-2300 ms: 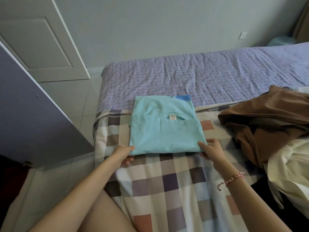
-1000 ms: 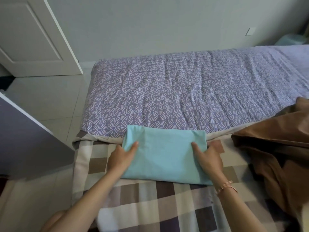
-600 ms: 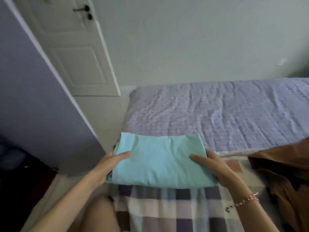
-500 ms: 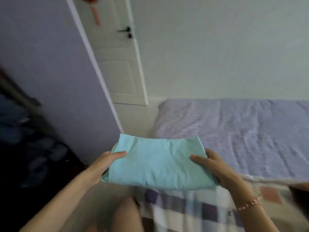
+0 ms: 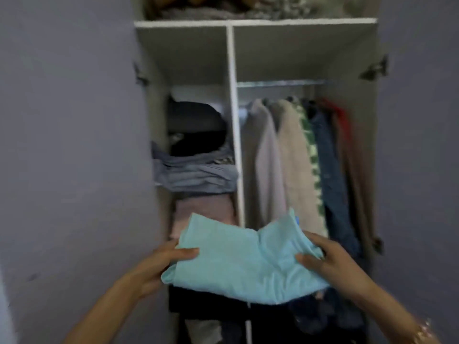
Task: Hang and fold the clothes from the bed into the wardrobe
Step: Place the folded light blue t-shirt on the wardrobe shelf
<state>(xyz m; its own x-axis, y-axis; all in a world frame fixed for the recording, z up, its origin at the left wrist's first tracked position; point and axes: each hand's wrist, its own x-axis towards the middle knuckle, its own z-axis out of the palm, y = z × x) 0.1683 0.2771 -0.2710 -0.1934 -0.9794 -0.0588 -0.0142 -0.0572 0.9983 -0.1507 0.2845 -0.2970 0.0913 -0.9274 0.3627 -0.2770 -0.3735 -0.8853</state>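
Head view: I see the left hand (image 5: 165, 263) and right hand (image 5: 327, 260) each gripping an edge of the folded light-turquoise cotton shirt (image 5: 244, 261), held between them before the open white wardrobe (image 5: 232, 95).

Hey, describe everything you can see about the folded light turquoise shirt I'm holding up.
The folded light turquoise shirt, soft and cotton-like, is a thick bundle, creased down its middle, its far right corner raised with a darker blue sliver showing. It is held in the air before the open white wardrobe. The left hand pinches its left edge, thumb on top; the right hand grips its right edge.
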